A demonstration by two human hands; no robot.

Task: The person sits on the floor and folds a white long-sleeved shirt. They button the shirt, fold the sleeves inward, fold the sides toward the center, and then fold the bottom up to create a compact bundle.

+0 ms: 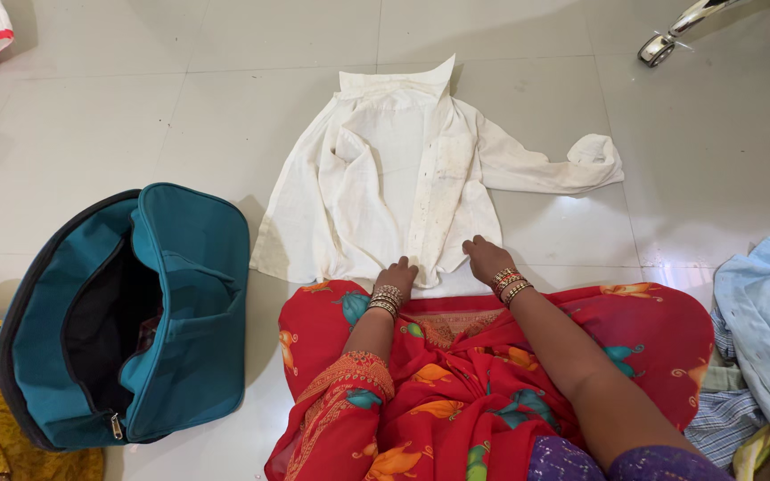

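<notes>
white shirt point(394, 191) lies spread flat on the floor point(91, 134), unfolded with one sleeve out, left hand point(397, 273) and right hand point(485, 256) pressing loose-fingered on its hem, gripping nothing, teal bag point(180, 312) open beside it.

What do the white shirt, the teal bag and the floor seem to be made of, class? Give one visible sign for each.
Shirt: likely thin woven cotton, matte; it creases softly and lies limp.
Bag: probably synthetic fabric such as nylon, slight sheen, with a zip along its opening.
Floor: glazed or polished tile, apparently; glossy reflections and straight grout lines.
</notes>
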